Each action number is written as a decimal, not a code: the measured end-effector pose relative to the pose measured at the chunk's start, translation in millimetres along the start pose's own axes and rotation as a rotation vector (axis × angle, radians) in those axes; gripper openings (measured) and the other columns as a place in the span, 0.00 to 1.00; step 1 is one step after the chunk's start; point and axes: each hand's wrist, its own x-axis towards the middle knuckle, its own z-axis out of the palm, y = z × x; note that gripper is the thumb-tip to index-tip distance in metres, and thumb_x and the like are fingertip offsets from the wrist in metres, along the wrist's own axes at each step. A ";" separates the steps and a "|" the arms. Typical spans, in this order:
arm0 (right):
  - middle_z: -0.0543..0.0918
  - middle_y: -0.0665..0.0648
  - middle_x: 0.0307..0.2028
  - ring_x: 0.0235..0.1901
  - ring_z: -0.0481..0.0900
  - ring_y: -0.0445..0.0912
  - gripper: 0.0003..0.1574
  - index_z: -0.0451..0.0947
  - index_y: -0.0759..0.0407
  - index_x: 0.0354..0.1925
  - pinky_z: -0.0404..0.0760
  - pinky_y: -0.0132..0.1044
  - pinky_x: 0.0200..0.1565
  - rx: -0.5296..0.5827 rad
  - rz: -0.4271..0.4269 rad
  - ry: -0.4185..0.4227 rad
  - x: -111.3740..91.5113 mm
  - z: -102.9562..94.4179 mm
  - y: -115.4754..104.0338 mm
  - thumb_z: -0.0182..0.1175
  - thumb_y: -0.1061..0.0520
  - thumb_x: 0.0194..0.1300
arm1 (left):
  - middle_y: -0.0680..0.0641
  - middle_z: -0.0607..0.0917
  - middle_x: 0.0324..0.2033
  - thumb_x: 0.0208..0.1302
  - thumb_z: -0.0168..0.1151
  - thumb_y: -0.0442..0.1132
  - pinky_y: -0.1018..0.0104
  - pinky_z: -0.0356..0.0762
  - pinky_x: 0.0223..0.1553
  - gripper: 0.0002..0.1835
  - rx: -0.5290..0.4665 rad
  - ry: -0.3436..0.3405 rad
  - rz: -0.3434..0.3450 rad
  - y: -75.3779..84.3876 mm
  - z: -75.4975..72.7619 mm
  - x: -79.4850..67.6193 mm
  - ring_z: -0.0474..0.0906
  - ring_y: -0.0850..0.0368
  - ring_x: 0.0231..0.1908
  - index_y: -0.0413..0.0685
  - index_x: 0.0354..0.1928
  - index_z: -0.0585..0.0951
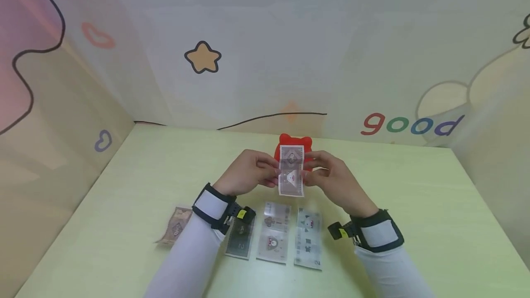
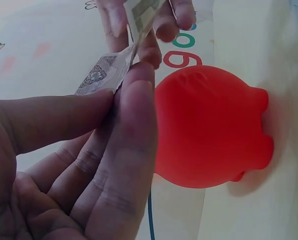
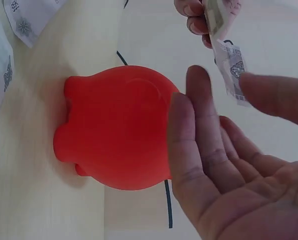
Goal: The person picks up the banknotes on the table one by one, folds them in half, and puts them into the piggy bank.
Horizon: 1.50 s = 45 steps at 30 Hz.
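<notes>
Pinching a banknote (image 1: 291, 169) in my left hand (image 1: 250, 174), I see, head view, its long axis up-down before the red piggy bank (image 1: 308, 141), partly hiding it; four notes (image 1: 272, 243) lie nearer. Left wrist: it bends at my fingertips. Right wrist: my right hand (image 3: 233, 185) gapes.

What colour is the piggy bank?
The piggy bank is plain red; it shows best in the right wrist view.
</notes>
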 end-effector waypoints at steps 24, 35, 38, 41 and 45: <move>0.82 0.61 0.41 0.35 0.82 0.48 0.16 0.72 0.58 0.53 0.83 0.51 0.46 -0.017 -0.038 0.057 -3.6 3.4 -6.3 0.57 0.64 0.68 | 0.31 0.85 0.39 0.67 0.55 0.26 0.50 0.82 0.44 0.16 -0.079 -0.029 0.001 33.1 2.3 -14.7 0.83 0.46 0.32 0.34 0.56 0.75; 0.81 0.61 0.44 0.36 0.81 0.49 0.16 0.72 0.57 0.54 0.84 0.47 0.45 0.002 -0.057 0.056 -6.8 1.8 -8.5 0.55 0.66 0.69 | 0.33 0.85 0.40 0.67 0.56 0.28 0.49 0.82 0.43 0.16 -0.141 -0.029 0.032 3.6 1.3 1.3 0.83 0.42 0.34 0.38 0.56 0.76; 0.81 0.61 0.44 0.37 0.81 0.49 0.16 0.72 0.57 0.54 0.84 0.48 0.45 0.003 -0.053 0.056 -7.2 1.5 -7.7 0.55 0.66 0.69 | 0.34 0.86 0.38 0.67 0.56 0.28 0.50 0.82 0.43 0.15 -0.143 -0.025 0.044 2.7 2.2 1.3 0.83 0.41 0.34 0.39 0.55 0.77; 0.81 0.60 0.45 0.38 0.80 0.49 0.15 0.73 0.56 0.53 0.84 0.48 0.45 0.001 -0.061 0.060 -6.9 1.4 -6.9 0.55 0.65 0.69 | 0.35 0.86 0.36 0.66 0.56 0.27 0.49 0.82 0.43 0.14 -0.135 -0.018 0.060 3.5 2.9 0.5 0.83 0.42 0.34 0.39 0.53 0.78; 0.81 0.58 0.45 0.39 0.80 0.48 0.14 0.75 0.56 0.51 0.84 0.48 0.45 -0.005 -0.080 0.063 -5.7 1.3 -6.1 0.55 0.65 0.69 | 0.35 0.86 0.36 0.66 0.57 0.26 0.48 0.82 0.43 0.12 -0.132 -0.014 0.086 3.8 3.2 0.7 0.83 0.42 0.33 0.38 0.50 0.79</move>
